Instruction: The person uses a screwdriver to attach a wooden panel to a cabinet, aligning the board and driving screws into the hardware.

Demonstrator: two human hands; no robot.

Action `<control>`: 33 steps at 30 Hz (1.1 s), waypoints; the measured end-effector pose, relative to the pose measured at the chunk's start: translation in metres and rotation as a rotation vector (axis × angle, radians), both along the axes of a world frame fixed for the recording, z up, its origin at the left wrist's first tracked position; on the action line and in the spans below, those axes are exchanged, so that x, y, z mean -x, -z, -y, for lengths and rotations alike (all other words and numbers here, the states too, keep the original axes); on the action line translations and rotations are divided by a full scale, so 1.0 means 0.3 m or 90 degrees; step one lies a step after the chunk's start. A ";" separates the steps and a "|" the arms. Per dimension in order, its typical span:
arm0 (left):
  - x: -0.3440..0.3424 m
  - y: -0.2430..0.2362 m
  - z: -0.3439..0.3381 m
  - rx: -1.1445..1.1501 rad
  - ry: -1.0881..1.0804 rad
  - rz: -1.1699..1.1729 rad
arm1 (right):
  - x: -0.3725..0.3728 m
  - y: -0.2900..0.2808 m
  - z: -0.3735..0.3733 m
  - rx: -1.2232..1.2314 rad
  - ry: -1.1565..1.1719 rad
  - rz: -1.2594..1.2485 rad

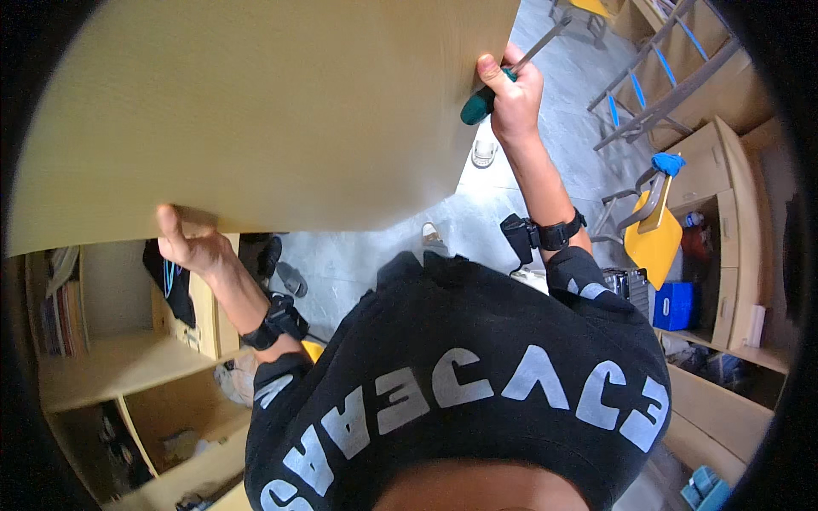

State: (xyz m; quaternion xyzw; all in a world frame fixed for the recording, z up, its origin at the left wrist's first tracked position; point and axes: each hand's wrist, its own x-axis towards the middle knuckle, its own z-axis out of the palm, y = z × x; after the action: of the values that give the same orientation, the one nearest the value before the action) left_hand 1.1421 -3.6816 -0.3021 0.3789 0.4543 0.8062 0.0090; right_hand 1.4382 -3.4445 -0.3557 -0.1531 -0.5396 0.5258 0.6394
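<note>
A large light-wood board (281, 119) fills the upper left, tilted in front of me. My left hand (200, 249) grips its lower left edge, thumb up on the face and the other fingers mostly hidden behind. At the board's right edge is my right hand (517, 106), closed around a screwdriver (479, 106) with a dark green handle. The metal shaft points up and away to the right. That hand's thumb lies over the tool, close against the board's edge; whether its fingers also clasp the board is partly hidden.
Wooden shelves (128, 362) with books stand at lower left. On the right are a yellow chair (654, 243), a blue box (674, 307) and a wooden cabinet (728, 221). A ladder-like metal frame (665, 81) with blue strips stands at upper right. Shoes (291, 278) lie on the grey floor.
</note>
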 end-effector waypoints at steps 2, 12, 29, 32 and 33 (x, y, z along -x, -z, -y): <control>0.071 -0.009 -0.173 -0.038 0.010 0.000 | 0.041 -0.010 -0.135 -0.016 0.057 0.027; 0.220 -0.112 -0.941 -0.032 0.119 0.026 | 0.105 -0.159 -0.683 -0.068 0.171 -0.072; -0.107 -0.086 -1.799 -0.073 -0.198 -0.019 | 0.183 -0.041 -2.041 -0.057 -0.129 0.035; -0.103 -0.097 -1.805 -0.004 -0.279 -0.040 | 0.305 -0.082 -2.149 -0.058 -0.185 0.058; -0.104 -0.095 -1.815 0.005 -0.331 -0.026 | 0.360 -0.101 -2.170 -0.048 -0.238 0.015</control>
State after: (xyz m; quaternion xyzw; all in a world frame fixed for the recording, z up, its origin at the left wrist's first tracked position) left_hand 1.1733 -3.1370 -0.2735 0.2658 0.5394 0.7720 -0.2060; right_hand 1.3302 -2.7934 -0.3254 -0.0323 -0.5855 0.6131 0.5294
